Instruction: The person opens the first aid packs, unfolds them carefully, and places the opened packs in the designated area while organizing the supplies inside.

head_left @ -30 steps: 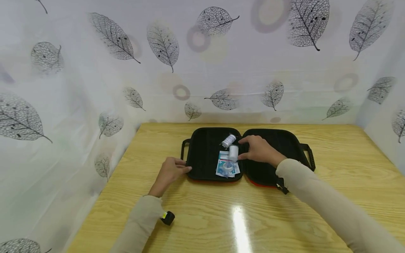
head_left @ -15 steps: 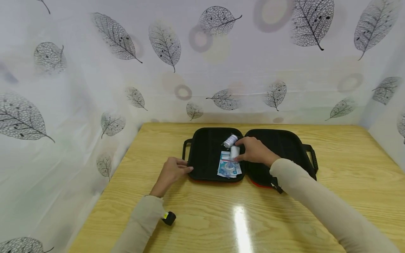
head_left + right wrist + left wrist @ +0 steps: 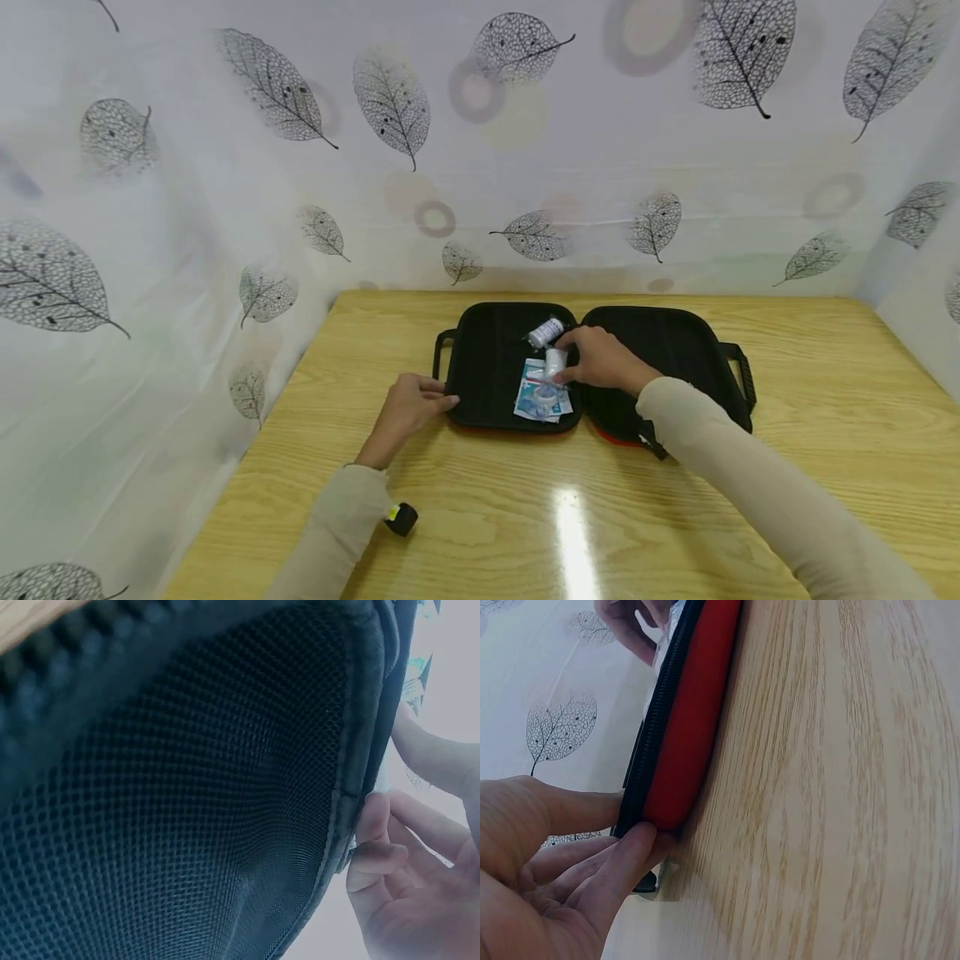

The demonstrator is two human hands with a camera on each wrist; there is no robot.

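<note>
A black-lined zip case (image 3: 480, 367) with red outer sides lies unfolded on the table. My left hand (image 3: 405, 408) pinches its near left corner; in the left wrist view the thumb is on the zip edge and the fingers press the red side (image 3: 694, 712). Over the left half, my right hand (image 3: 603, 360) holds a white bandage roll (image 3: 556, 365) between thumb and fingers. Behind it lies a second, wrapped roll (image 3: 546, 332). Blue-and-white packets (image 3: 528, 402) and a ring-shaped item in clear wrap (image 3: 545, 395) lie in front. In the right wrist view, mesh lining (image 3: 187, 795) fills most of the picture.
Each outer side of the case has a black handle, one at left (image 3: 439, 354) and one at right (image 3: 742, 375). A black strap end (image 3: 654, 443) hangs at the right half's near edge. Behind the wooden table (image 3: 465, 500) hangs a leaf-patterned curtain (image 3: 360, 208).
My right hand has moved slightly left, and its fingers have come round the white bandage roll. The left hand keeps its hold on the case corner.
</note>
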